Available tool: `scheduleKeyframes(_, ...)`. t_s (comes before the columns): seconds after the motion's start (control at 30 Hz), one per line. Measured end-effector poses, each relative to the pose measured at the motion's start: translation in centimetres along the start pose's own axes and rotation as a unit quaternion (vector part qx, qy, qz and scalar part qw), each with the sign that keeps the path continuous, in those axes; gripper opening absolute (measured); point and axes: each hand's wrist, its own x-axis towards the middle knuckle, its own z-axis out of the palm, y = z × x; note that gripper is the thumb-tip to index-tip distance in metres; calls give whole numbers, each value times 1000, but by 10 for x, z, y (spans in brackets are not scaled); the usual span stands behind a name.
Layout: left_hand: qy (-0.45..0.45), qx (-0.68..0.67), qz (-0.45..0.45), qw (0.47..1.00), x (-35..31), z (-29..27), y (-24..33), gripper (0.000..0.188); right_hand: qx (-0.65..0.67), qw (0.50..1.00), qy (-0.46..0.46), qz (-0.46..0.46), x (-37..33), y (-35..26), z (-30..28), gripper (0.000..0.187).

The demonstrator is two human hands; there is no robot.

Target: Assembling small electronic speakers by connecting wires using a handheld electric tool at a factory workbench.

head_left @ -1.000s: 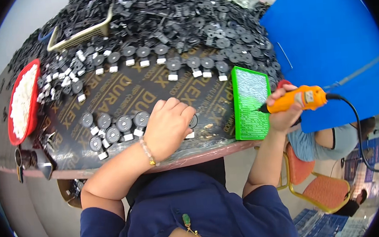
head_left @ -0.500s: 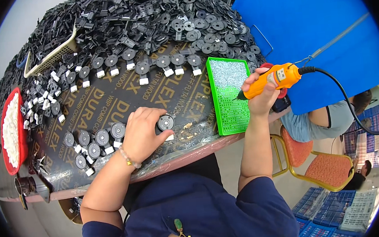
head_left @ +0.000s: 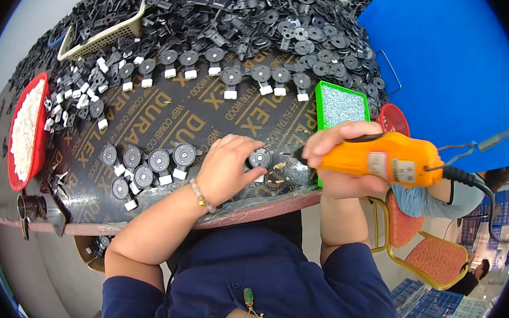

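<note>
Beside the green tray [head_left: 320, 105], your right hand [head_left: 345, 180] wraps the orange electric screwdriver [head_left: 395, 160], tip pointing left along its long axis. Left of the tray, your left hand [head_left: 228, 170] pinches a black disc part [head_left: 260, 158], white tab [head_left: 260, 180] toward you. Silvery pieces [head_left: 344, 105] lie in the tray; white pieces [head_left: 27, 132] fill the far-left red bowl [head_left: 40, 140].

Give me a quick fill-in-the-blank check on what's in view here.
1. The right hand holds a powered driver coloured ____.
2. By the left hand lies a disc coloured ____.
3. The red tray holds ____ pieces.
4. The rectangular tray is ____.

Missing words: orange; black; white; green.
</note>
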Motion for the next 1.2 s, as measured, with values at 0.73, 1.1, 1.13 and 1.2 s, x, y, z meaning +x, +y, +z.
scheduleKeyframes(0.73,10,-3,-7,1000,-1,-3,2,44,-60,997,-27,51,1,36,5,83)
scheduleKeyframes(1.1,93,-9,32,995,3,-1,3,31,57,995,-69,34,2,23,12,87)
scheduleKeyframes(1.13,87,-10,41,995,3,-1,2,24,55,995,-82,14,1,23,13,87)
scheduleKeyframes(1.2,81,-9,50,995,2,-2,0,16,56,994,-93,-15,1,23,13,86)
